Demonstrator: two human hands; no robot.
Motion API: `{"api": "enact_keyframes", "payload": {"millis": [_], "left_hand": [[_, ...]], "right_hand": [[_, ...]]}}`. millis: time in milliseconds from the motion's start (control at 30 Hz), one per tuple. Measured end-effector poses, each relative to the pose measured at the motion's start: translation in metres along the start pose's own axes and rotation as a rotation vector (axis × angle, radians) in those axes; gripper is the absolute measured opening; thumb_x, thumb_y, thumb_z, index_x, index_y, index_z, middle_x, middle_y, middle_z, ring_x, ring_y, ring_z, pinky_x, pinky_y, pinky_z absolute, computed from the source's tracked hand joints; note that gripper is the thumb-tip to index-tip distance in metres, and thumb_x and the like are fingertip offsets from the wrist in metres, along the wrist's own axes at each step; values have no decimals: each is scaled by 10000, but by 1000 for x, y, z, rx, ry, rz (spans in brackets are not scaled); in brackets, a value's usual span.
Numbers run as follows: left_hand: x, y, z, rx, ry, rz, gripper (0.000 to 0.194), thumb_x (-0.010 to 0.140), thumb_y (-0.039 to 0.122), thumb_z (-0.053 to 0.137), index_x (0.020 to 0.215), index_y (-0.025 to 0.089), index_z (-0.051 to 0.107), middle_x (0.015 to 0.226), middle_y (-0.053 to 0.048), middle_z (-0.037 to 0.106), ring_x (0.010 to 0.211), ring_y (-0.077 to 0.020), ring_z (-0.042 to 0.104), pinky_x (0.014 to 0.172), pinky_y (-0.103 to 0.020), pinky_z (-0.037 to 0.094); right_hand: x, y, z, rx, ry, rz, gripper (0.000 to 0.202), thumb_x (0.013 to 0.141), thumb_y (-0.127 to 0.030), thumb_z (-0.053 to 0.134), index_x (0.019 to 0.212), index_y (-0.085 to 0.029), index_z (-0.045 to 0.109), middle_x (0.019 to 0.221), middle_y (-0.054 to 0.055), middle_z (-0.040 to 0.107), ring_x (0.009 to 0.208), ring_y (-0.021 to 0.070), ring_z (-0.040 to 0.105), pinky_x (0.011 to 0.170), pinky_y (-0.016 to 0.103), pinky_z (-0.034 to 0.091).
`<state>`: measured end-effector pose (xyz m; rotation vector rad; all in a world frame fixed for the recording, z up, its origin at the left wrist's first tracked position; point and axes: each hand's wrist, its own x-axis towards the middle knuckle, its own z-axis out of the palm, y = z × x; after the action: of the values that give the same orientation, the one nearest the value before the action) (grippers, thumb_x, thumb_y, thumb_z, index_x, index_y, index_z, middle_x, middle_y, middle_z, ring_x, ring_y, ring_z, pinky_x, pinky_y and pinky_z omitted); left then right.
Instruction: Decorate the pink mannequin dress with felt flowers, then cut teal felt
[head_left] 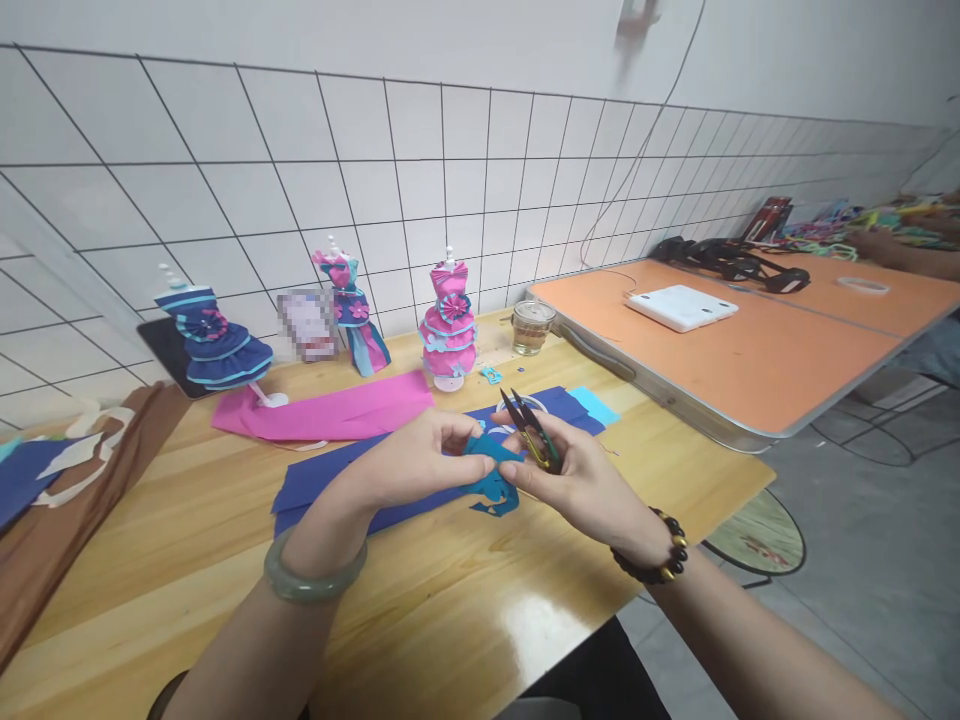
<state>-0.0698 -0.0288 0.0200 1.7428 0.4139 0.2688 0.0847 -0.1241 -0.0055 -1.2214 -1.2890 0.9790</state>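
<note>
Between both hands is a teal cut piece of fabric or paper (pixel 495 490), with a curled strip hanging from its lower edge. My left hand (pixel 416 460) pinches its left side between thumb and fingers. At its right side, my right hand (pixel 566 470) pinches the piece with the thumb and also keeps thread snips (pixel 534 430) in the palm, blades pointing up and away. Beneath the hands lies a long dark blue sheet (pixel 322 480), partly hidden by them. A light blue piece (pixel 592 405) pokes out at its right end.
Three miniature dress forms in a blue dress (pixel 225 345), a pink and blue dress (pixel 352 310) and a pink dress (pixel 448 320) stand behind. Nearby are a pink sheet (pixel 337 405), a glass cup (pixel 532 328) and an orange table (pixel 787 350) holding a white box (pixel 682 307).
</note>
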Motion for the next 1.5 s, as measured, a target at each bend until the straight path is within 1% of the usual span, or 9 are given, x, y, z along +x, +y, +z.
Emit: {"api": "enact_keyframes", "payload": {"millis": [100, 167, 267, 400, 600, 767, 1000, 1200, 1500], "left_hand": [[1, -1, -1, -28, -12, -17, 213, 773, 282, 550, 897, 160, 672, 826, -56, 664, 763, -174, 596, 707, -295, 462], [2, -2, -1, -48, 46, -18, 227, 780, 325, 551, 878, 160, 671, 799, -50, 653, 735, -158, 585, 683, -276, 451], [4, -3, 0, -106, 163, -3, 234, 779, 369, 560, 816, 165, 670, 745, -28, 636, 687, -130, 561, 660, -249, 430], [10, -8, 8, -259, 178, -20, 282, 790, 411, 547, 736, 153, 646, 698, -20, 621, 652, -117, 547, 662, -246, 416], [19, -15, 22, -413, 212, -27, 223, 739, 339, 636, 833, 138, 660, 834, -55, 658, 773, -144, 585, 766, -280, 423], [23, -18, 28, -470, 279, -4, 175, 708, 272, 669, 818, 136, 677, 809, -46, 674, 768, -141, 594, 782, -284, 431], [23, -19, 31, -435, 403, 43, 98, 693, 248, 676, 703, 151, 659, 711, -3, 665, 660, -108, 574, 696, -251, 441], [21, -16, 26, -451, 435, 22, 110, 700, 242, 659, 721, 135, 645, 727, -19, 659, 667, -120, 574, 689, -265, 440], [20, -13, 26, -440, 455, 4, 97, 678, 225, 656, 667, 133, 627, 652, -8, 623, 622, -112, 546, 630, -244, 410]], "right_hand": [[-1, 3, -2, 8, 20, -21, 410, 732, -299, 657, 1113, -204, 538, 843, 18, 539, 743, 137, 539, 642, 274, 497], [-2, 4, -3, 7, 53, -23, 402, 743, -289, 648, 1121, -205, 539, 837, 14, 531, 726, 128, 527, 628, 261, 486], [-4, 6, -5, -5, 145, -24, 396, 745, -283, 644, 1121, -207, 545, 850, 15, 523, 684, 115, 508, 585, 245, 469], [-5, 8, -4, 17, 282, -50, 408, 737, -334, 647, 1116, -225, 544, 841, 8, 519, 595, 93, 481, 493, 220, 429], [-4, 11, 2, 39, 440, -105, 410, 738, -342, 647, 1108, -219, 521, 821, 18, 539, 665, 126, 511, 537, 238, 454], [-4, 12, 6, 10, 475, -101, 393, 748, -345, 635, 1100, -214, 522, 823, 21, 536, 678, 134, 508, 556, 255, 461], [0, 14, 8, 36, 488, -120, 387, 748, -352, 634, 1094, -216, 524, 833, 22, 538, 713, 141, 519, 616, 273, 477], [-1, 14, 7, 135, 424, -44, 391, 758, -354, 620, 1105, -211, 510, 876, 36, 553, 626, 109, 493, 514, 237, 436], [-1, 10, 9, -14, 387, -38, 454, 695, -293, 670, 1110, -226, 501, 862, 20, 509, 604, 99, 455, 521, 233, 445]]}}
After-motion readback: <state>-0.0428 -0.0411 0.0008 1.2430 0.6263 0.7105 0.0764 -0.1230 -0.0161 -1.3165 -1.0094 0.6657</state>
